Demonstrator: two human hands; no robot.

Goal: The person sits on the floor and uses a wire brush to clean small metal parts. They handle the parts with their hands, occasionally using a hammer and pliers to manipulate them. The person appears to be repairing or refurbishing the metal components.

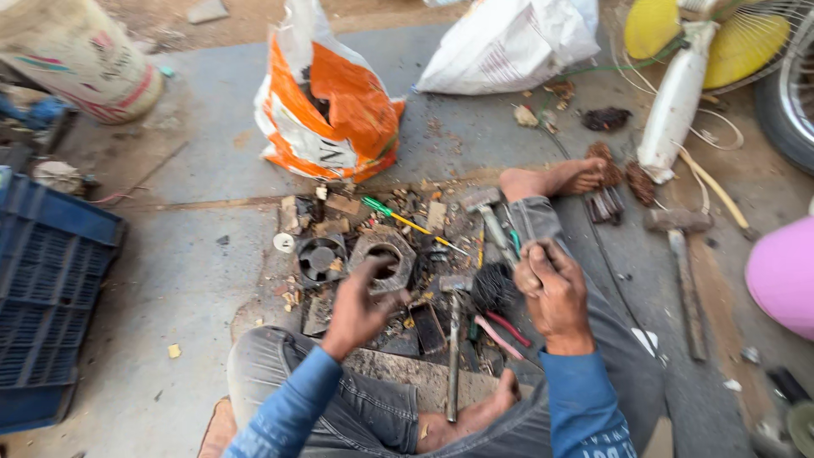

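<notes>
A dark coil of wire (494, 287) is gripped by the clenched right hand (553, 293), just right of centre. The left hand (356, 309) is blurred; its grip cannot be told. Bare feet (475, 416) could be cut by the scattered scrap (339, 216).

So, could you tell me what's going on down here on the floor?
A person sits on the concrete floor amid scrap parts. The left hand reaches over a grey metal housing beside a small fan. The right hand pinches something small by a dark wire coil. A hammer lies between the legs.
</notes>
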